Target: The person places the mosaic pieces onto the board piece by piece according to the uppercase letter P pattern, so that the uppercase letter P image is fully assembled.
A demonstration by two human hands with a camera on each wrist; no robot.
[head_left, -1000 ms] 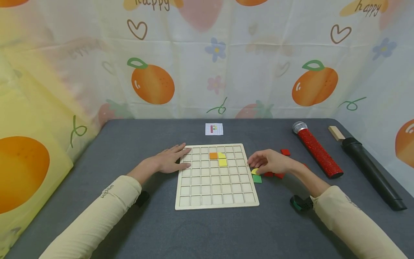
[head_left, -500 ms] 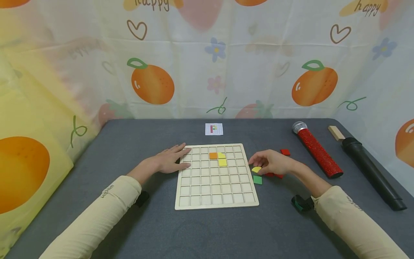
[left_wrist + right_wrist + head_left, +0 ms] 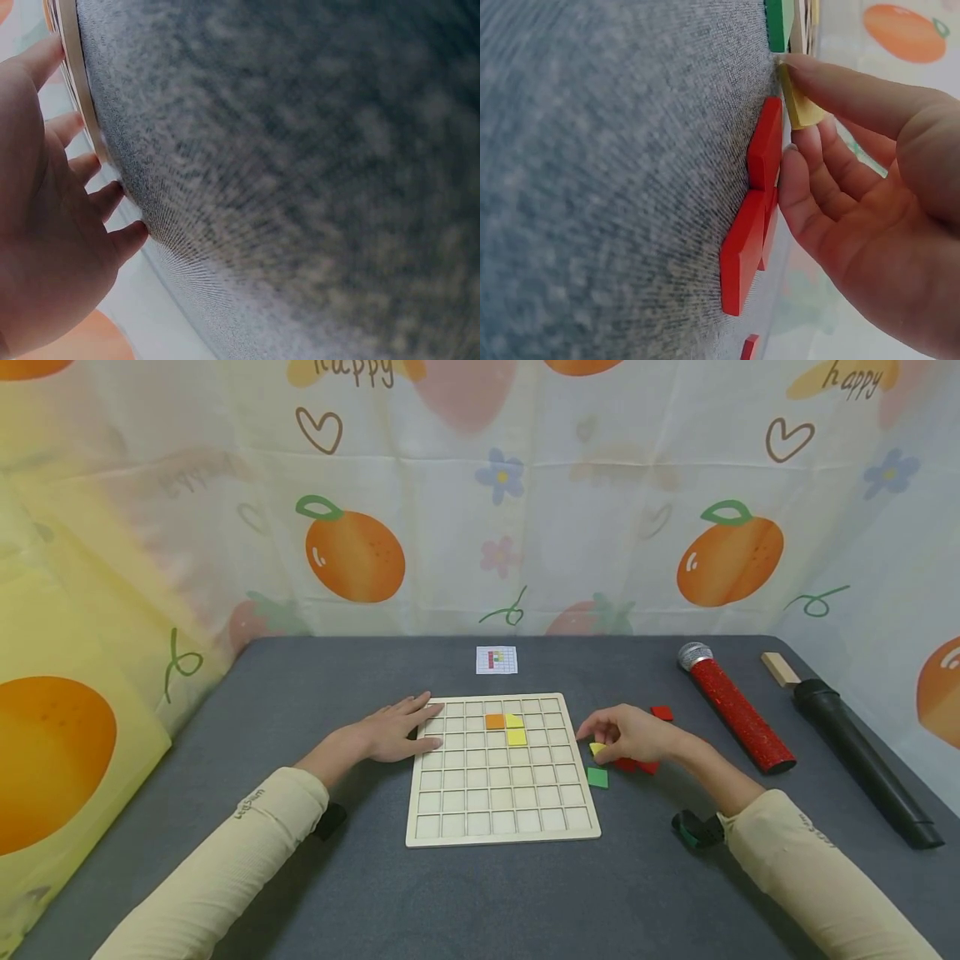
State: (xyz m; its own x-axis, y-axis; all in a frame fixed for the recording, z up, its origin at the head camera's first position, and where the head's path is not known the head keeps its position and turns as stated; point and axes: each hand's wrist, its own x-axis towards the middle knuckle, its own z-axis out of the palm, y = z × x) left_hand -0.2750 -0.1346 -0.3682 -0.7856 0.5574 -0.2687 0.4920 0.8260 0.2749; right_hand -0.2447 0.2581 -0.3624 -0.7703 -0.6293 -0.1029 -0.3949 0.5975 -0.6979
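My left hand (image 3: 393, 731) rests on the left edge of a pale wooden grid board (image 3: 457, 802), fingers spread. In the left wrist view its fingertips touch the board's rim (image 3: 75, 71). Beside the board's right edge, my right hand (image 3: 633, 735) pinches a yellow tile (image 3: 597, 748) with a curved edge, partly hidden by the fingers. The right wrist view shows the thumb on this yellow tile (image 3: 804, 111) low over the cloth. A green tile (image 3: 597, 777) lies just in front of that hand. An orange tile (image 3: 495, 721) and two yellow tiles (image 3: 517, 737) sit in the board's upper cells.
Several red tiles (image 3: 742, 251) lie under and beyond the right hand, one red tile (image 3: 662, 713) farther back. A small printed card (image 3: 497, 660) lies behind the board. At the right are a red microphone (image 3: 738, 714), a black microphone (image 3: 862, 764) and a wooden block (image 3: 780, 668).
The yellow tile has come off the green tile, moved slightly back and right, and turned in my right fingers, so less of it shows. My left hand and the board have stayed put.
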